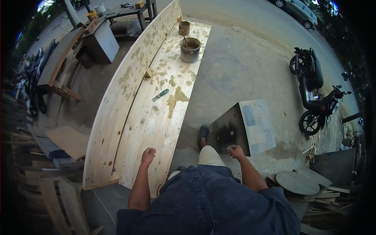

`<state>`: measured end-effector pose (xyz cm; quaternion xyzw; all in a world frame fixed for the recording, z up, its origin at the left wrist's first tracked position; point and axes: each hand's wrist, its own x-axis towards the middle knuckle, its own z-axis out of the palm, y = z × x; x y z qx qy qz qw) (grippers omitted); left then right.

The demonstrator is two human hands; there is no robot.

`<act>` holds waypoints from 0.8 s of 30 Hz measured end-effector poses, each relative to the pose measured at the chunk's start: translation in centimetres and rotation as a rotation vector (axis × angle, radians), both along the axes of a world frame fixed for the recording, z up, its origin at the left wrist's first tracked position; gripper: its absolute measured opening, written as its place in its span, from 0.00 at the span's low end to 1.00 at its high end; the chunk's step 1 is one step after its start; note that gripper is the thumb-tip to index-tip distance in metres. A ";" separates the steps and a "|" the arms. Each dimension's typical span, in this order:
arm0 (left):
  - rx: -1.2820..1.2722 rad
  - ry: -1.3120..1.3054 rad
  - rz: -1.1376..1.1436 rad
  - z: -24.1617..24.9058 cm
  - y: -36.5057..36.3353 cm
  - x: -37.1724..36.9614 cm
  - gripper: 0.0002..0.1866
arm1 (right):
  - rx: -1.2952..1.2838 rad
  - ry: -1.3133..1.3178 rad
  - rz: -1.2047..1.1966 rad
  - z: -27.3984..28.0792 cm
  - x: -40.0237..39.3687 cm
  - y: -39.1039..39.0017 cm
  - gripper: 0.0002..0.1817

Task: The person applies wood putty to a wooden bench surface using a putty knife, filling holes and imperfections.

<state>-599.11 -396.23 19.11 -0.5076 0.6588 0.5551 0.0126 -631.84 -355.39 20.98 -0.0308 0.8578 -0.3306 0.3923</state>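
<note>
My left hand (148, 156) is over the near part of a long pale wooden panel (143, 135), its fingers curled; whether it touches the wood I cannot tell. To the right, my right hand (235, 151) hangs beside a box, fingers drawn together, with nothing visible in it. A green-handled putty knife (160, 94) lies on the panel beside a patch of brownish filler (176, 100). Farther along stand a grey bucket (190, 53) with a stick in it and a smaller rusty can (184, 28). An upright board (111, 102) with filler spots runs along the panel's left side.
A box with a pale top (258, 124) stands on the floor at right. Beyond it is a parked motorbike (312, 92). Wood scraps (327, 197) and a round board (297, 183) lie at lower right. A white cabinet (102, 42) and a wooden bench (62, 58) stand at left.
</note>
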 end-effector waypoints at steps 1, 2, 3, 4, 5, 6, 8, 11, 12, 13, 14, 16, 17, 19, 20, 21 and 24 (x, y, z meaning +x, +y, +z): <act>0.106 -0.037 0.122 -0.4 0.1 0.6 0.17 | -0.012 0.007 0.065 -0.4 -2.2 -2.8 0.12; 0.171 -0.088 0.168 -1.3 0.1 1.0 0.16 | -0.022 0.005 0.112 -1.0 -3.9 -5.5 0.12; 0.204 -0.119 0.241 -1.8 0.5 0.9 0.16 | -0.016 -0.040 0.183 -2.6 -5.5 -7.3 0.12; 0.234 -0.138 0.307 -3.0 0.9 1.0 0.16 | -0.005 -0.087 0.255 -3.8 -7.3 -9.1 0.13; 0.265 -0.156 0.374 -4.3 1.3 0.8 0.16 | -0.008 -0.093 0.313 -4.3 -9.2 -11.1 0.13; 0.265 -0.159 0.431 -4.9 2.2 0.4 0.16 | 0.063 -0.132 0.417 -4.4 -11.1 -12.9 0.13; 0.283 -0.340 0.468 -4.7 2.3 -2.0 0.16 | 0.121 -0.174 0.563 -4.4 -16.5 -18.5 0.14; 0.347 -0.416 0.519 -2.6 3.6 -6.2 0.17 | 0.112 -0.077 0.650 -4.5 -24.9 -23.8 0.14; 0.350 -0.426 0.543 -1.9 3.5 -7.9 0.17 | 0.054 -0.039 0.693 -5.0 -28.2 -25.8 0.13; 0.291 -0.378 0.494 -1.0 2.9 -9.8 0.18 | 0.033 -0.061 0.645 -4.6 -31.1 -28.2 0.13; 0.234 -0.336 0.446 0.0 2.4 -11.5 0.19 | 0.016 -0.088 0.599 -4.0 -33.5 -30.4 0.12; 0.114 -0.266 0.502 0.8 1.0 -14.6 0.20 | 0.028 -0.004 0.627 -3.5 -38.0 -34.8 0.11; 0.084 -0.227 0.520 2.5 0.3 -16.4 0.20 | 0.038 -0.004 0.633 -3.9 -40.0 -37.0 0.11; 0.065 -0.202 0.544 4.7 -0.9 -18.9 0.21 | 0.041 0.003 0.616 -4.7 -42.0 -41.6 0.11; -0.013 -0.169 0.530 5.0 -1.3 -19.6 0.20 | 0.032 0.010 0.593 -4.8 -42.6 -43.8 0.11; -0.090 -0.133 0.515 5.2 -1.2 -19.9 0.20 | 0.000 -0.009 0.584 -4.9 -42.3 -46.1 0.11; -0.062 -0.119 0.644 5.9 -0.6 -20.0 0.20 | -0.067 -0.019 0.691 -4.6 -38.2 -51.8 0.12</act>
